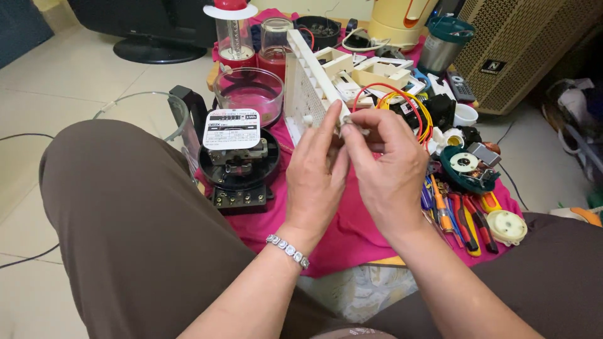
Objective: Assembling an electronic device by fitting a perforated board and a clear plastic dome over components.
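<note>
Two hands meet over a low table draped in pink cloth (pixel 352 238): my left hand (pixel 314 179) and right hand (pixel 386 166) both pinch the edge of a cream perforated plastic panel (pixel 304 85), tilted upright above the cloth. An electric meter (pixel 237 160) sits just left; screwdrivers and pliers (pixel 461 216) lie right. Pale floor tiles (pixel 63 81) surround us, a mesh-fronted speaker (pixel 527 50) behind.

Both hands, left (pixel 314 172) and right (pixel 389 166), raised together, fingertips pinching.
</note>
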